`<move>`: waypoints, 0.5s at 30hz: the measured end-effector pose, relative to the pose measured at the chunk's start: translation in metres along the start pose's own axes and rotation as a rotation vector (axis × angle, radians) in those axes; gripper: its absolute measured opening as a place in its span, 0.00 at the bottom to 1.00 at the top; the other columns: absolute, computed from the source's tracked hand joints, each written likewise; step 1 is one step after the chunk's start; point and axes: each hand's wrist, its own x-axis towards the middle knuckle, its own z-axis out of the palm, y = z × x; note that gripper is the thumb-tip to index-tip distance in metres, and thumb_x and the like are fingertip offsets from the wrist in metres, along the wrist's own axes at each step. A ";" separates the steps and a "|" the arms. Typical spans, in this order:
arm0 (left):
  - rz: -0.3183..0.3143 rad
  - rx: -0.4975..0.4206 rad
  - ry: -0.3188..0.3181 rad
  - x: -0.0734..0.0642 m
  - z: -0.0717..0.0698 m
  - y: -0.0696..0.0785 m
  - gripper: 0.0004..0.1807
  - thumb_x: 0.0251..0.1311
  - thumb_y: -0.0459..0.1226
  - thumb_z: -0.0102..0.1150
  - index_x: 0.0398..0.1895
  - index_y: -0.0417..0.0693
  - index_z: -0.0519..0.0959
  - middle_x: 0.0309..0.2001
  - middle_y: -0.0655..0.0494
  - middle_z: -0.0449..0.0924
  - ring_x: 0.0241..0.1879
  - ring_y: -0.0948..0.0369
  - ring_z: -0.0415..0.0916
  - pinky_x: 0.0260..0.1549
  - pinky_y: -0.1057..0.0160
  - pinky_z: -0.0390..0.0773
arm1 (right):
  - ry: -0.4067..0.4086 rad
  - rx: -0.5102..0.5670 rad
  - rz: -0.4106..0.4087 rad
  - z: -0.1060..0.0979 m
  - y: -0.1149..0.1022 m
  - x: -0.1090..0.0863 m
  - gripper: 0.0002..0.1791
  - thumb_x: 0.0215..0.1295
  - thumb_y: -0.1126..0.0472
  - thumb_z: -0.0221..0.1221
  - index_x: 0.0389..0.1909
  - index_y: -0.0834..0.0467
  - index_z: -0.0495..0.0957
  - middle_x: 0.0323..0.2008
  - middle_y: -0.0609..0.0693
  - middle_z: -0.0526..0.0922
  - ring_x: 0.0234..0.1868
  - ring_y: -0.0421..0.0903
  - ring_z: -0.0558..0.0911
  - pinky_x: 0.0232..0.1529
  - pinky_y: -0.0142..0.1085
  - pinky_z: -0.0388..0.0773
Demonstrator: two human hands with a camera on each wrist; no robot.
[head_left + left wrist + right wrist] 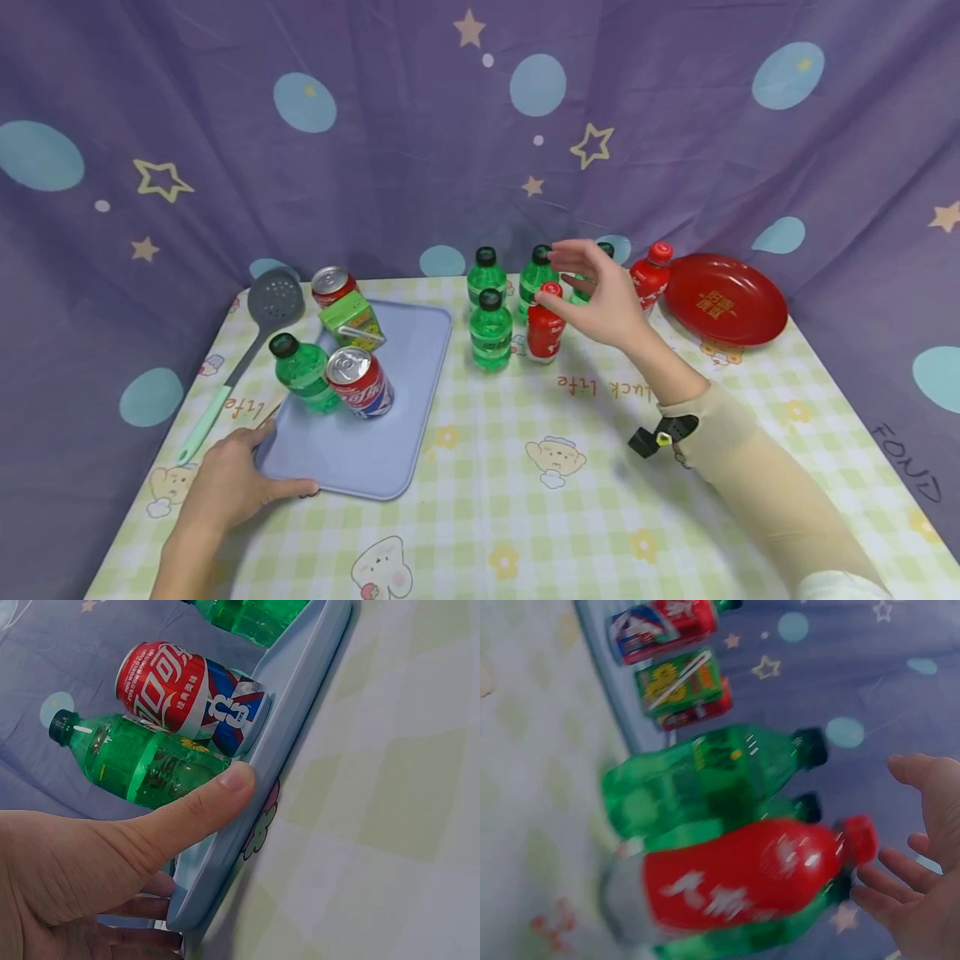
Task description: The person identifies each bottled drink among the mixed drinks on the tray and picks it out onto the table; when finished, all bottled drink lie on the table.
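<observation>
My left hand holds the near left corner of a light blue tray, the thumb along its near rim and the other fingers at its left side. On the tray stand a green soda bottle and a red-and-blue soda can. Behind them is a green drink carton with a straw. My right hand is raised with parted fingers beside the cap of a red bottle. In the right wrist view that bottle appears large, with nothing held in the hand.
Several green bottles stand around the red one. Farther right are another red bottle and a red plate. A slotted turner lies left of the tray. Another red can is at the tray's far left corner.
</observation>
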 end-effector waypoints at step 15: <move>0.010 0.008 0.012 0.001 0.002 -0.001 0.77 0.26 0.69 0.86 0.72 0.20 0.67 0.65 0.15 0.71 0.64 0.22 0.70 0.61 0.26 0.74 | -0.170 0.091 -0.202 0.068 -0.073 0.046 0.31 0.64 0.59 0.75 0.67 0.55 0.77 0.65 0.53 0.84 0.65 0.48 0.85 0.64 0.38 0.85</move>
